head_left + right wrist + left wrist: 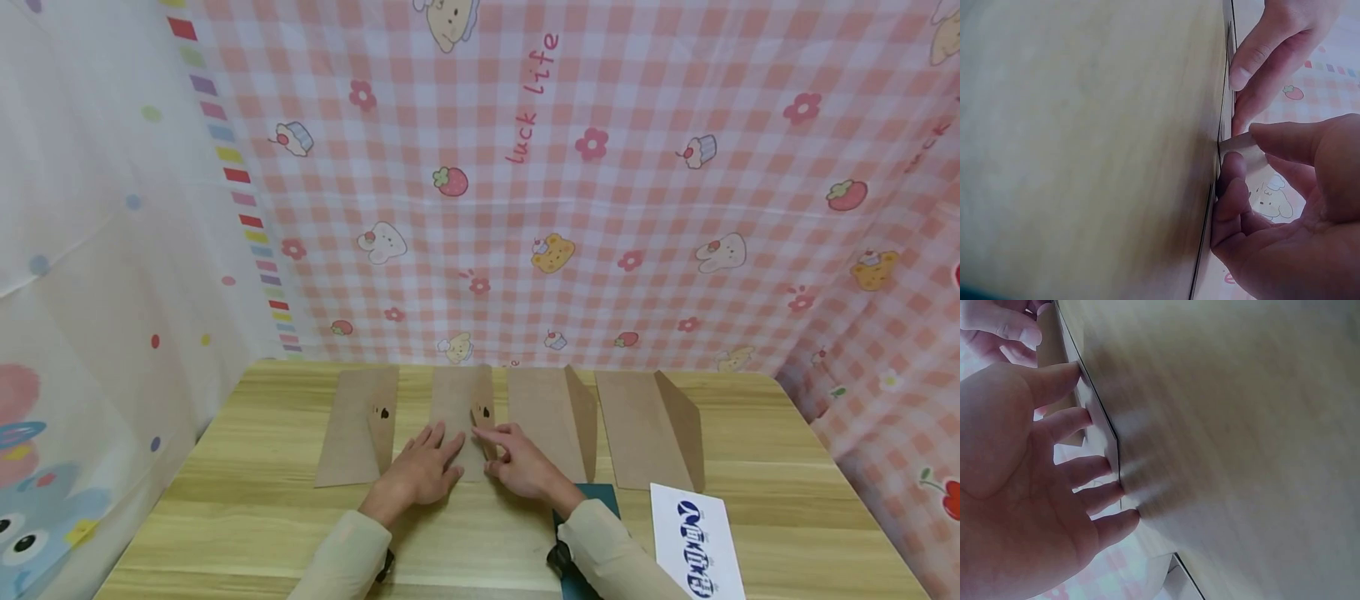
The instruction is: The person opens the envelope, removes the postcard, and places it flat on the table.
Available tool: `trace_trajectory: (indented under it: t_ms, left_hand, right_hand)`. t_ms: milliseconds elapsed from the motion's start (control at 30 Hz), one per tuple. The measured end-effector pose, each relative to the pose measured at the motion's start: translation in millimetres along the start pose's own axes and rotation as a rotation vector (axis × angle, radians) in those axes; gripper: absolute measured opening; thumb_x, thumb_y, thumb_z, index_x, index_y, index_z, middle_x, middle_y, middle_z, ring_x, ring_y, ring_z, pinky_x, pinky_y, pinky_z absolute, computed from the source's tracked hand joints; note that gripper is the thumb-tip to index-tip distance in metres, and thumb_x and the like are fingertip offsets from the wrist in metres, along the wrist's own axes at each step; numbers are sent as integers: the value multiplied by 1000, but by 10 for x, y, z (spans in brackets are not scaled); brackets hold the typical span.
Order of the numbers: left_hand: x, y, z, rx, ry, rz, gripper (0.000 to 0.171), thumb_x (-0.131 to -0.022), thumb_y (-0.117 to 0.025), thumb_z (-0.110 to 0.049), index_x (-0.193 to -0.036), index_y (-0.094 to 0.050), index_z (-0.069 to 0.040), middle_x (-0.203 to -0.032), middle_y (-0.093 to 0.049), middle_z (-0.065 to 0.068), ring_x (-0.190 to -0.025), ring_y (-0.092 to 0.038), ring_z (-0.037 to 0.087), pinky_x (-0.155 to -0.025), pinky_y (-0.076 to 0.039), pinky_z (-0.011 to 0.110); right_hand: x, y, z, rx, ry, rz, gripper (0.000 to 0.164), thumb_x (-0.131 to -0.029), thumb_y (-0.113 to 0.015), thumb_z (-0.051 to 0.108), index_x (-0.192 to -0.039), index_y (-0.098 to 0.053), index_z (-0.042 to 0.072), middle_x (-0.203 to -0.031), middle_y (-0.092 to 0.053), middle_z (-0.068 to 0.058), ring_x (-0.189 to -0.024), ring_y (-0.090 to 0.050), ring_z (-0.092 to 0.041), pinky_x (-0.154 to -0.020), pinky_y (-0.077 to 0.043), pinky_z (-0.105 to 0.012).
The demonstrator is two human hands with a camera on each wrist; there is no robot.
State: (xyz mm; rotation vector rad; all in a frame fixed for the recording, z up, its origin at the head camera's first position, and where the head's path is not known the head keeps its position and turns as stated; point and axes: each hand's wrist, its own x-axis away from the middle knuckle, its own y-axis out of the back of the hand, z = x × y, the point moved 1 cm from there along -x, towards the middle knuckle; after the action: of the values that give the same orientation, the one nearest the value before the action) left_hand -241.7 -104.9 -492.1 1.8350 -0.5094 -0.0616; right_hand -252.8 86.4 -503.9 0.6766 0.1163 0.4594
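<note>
Under my hands, second from the left in a row on the table, lies a flat, rectangular brown kraft-paper envelope [450, 396]. My right hand [521, 462] pinches the edge of its slanted paper flap [1240, 142] between thumb and index finger; a small dark mark [486, 412] shows on that flap, too small to read. My left hand [423, 467] grasps nothing, its fingers spread with the tips down on the paper. To the left sits a matching envelope [341, 425], its marked flap folded inward; to the right, two plain ones [536, 408] have pointed flaps turned outward. A dark teal, smooth flat item [600, 500] lies partly under my right forearm, beside a white card [731, 537] with stylised navy lettering I cannot make out. The table [247, 500] is yellowish, streaked wood grain. Behind hangs a pink-and-white checked cloth [637, 208] reading "luck life".
</note>
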Motion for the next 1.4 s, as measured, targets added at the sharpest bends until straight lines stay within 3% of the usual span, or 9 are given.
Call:
trace_trajectory:
  t_ms: [333,967,1400]
  left_hand:
    - [-20,10,-1,-13,-1,-7,54,-103,-51,-34,-151,-43,-12,-160,-25,24,-148,-23,42,-116,-25,58]
    - [-14,23,3,-4,-8,3,53,-103,-50,-33,-152,-42,-12,-160,-24,24,-148,-21,43,-117,-24,59]
    - [11,0,3,18,-17,-2,54,-103,-51,-31,-152,-41,-11,-160,-23,24,-148,-20,43,-117,-22,59]
  right_hand:
    - [-6,30,2,-8,-46,2,54,-95,-64,7,-146,-52,19,-134,-46,-16,-82,-49,-19,-70,-44,-31]
    - [17,101,-2,-2,-23,-29,57,-91,-69,4,-145,-52,15,-133,-49,-18,-74,-50,-16,-61,-45,-26]
    - [90,151,-48,-21,-78,-85,59,-88,-73,6,-143,-54,16,-136,-47,-17,-82,-51,-19,-63,-47,-29]
